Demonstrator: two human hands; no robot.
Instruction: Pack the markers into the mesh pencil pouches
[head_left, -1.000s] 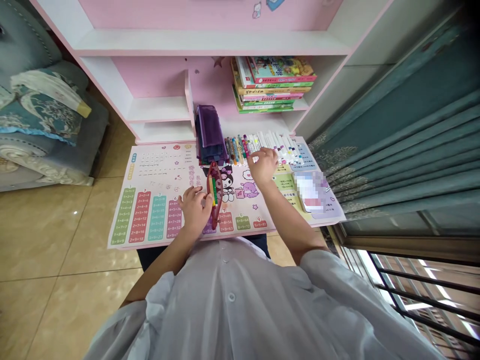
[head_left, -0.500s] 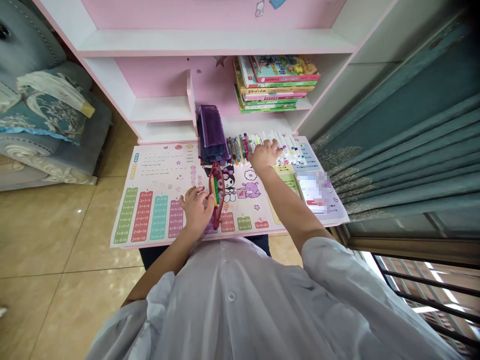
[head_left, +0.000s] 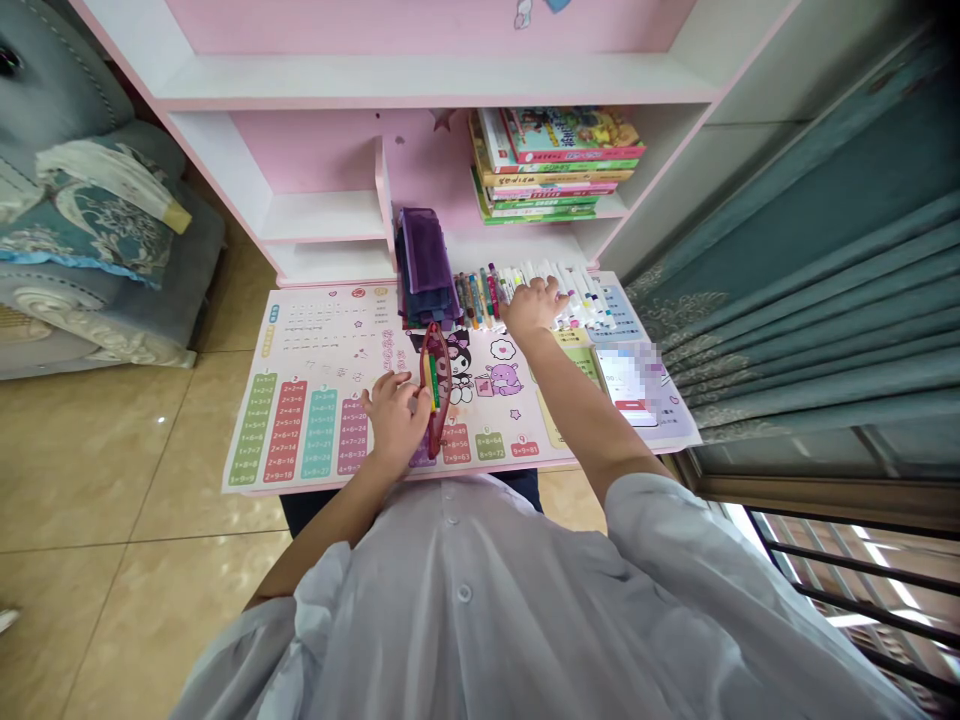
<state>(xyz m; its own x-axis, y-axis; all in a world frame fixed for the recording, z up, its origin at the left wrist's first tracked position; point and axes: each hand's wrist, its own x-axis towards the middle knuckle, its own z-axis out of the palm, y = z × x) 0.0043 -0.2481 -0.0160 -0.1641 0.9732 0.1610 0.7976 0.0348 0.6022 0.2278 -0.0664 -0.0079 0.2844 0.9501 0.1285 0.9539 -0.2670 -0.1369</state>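
Note:
A red see-through pencil case [head_left: 444, 385] lies lengthwise on the desk mat, its top gaping. Yellow and green pencils or pens [head_left: 433, 382] show inside it. My left hand [head_left: 397, 415] is at its left edge, thumb and forefinger at the near wall, the other fingers bent and apart. Farther back, my right hand [head_left: 531, 308] reaches over a row of white markers [head_left: 589, 295], fingers spread and fingertips down among them; nothing is visibly gripped. Left of that hand, several coloured pens [head_left: 476, 300] lie side by side.
Purple and dark pouches [head_left: 427, 265] are stacked behind the pencil case. A phone [head_left: 628, 385] lies on the right of the printed desk mat [head_left: 300, 345]. Books [head_left: 555, 180] fill part of the shelf [head_left: 435, 80]. A curtain [head_left: 810, 260] hangs close on the right.
Almost nothing differs. Both hands stay in place, with the right one still over the markers; the whole view has shifted very slightly.

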